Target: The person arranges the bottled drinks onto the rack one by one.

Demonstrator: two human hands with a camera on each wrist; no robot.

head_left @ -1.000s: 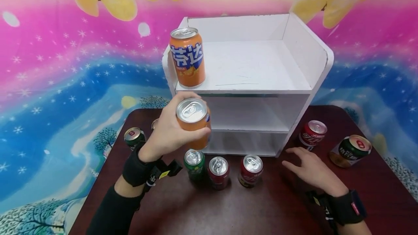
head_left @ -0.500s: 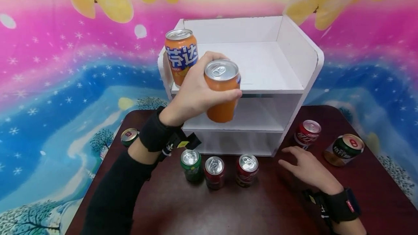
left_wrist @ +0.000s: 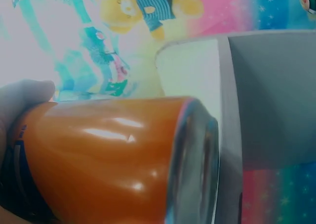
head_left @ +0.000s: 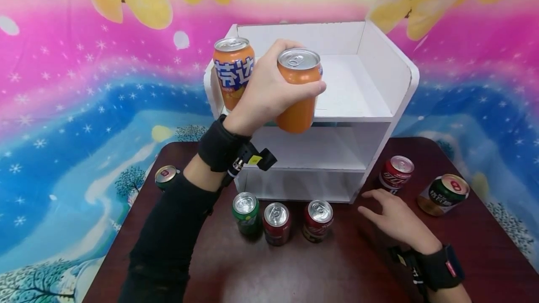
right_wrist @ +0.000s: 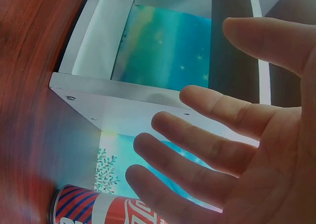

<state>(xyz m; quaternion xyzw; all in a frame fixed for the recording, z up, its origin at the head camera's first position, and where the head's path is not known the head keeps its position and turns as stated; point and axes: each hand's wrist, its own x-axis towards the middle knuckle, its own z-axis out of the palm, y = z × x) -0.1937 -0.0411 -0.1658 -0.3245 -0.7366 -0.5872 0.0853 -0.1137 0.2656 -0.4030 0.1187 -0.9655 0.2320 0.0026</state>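
Note:
My left hand [head_left: 269, 90] grips an orange soda can [head_left: 296, 102] upright, thumb across its near side, in front of the top shelf of a white shelf unit [head_left: 362, 83]. In the left wrist view the can [left_wrist: 108, 155] fills the lower left, its metal bottom close by the shelf's edge. A second orange can [head_left: 233, 71] with blue and white lettering stands on the top shelf's left end, partly behind my left hand. My right hand [head_left: 397, 219] is low over the table at right, fingers spread and holding nothing. Close beyond its fingertips stands a red cola can [head_left: 396, 174].
A green can [head_left: 245, 214] and two dark red cans, one in the middle [head_left: 276, 223] and one to its right [head_left: 318, 221], stand before the shelf unit. A dark green and gold can [head_left: 443, 194] is at far right, another green can [head_left: 165, 176] at left. The table [head_left: 269, 275] is dark wood.
My left hand has lifted the orange can up and to the right, from beside the shelf's left front to the top shelf's level. My right hand has stayed nearly still.

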